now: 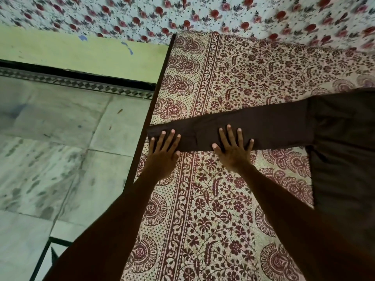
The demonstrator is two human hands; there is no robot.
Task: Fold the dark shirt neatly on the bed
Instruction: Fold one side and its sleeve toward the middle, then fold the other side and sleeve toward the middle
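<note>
Dark brown shirt (304, 126) across cream bedsheet (233, 199) block-printed with maroon florals and paisley border; white curtain (182, 15) sprigged with red roses; pale green wall (81, 55); mottled grey floor tiles (50, 149).

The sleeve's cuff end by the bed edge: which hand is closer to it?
Left. The left hand lies flat at the cuff end; the right hand presses further along the sleeve.

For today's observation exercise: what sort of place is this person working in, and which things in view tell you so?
Most likely a bedroom in a home. A block-printed bedsheet covers a bed with a dark frame edge, beside a tiled floor and a rose-patterned cloth behind it.
</note>
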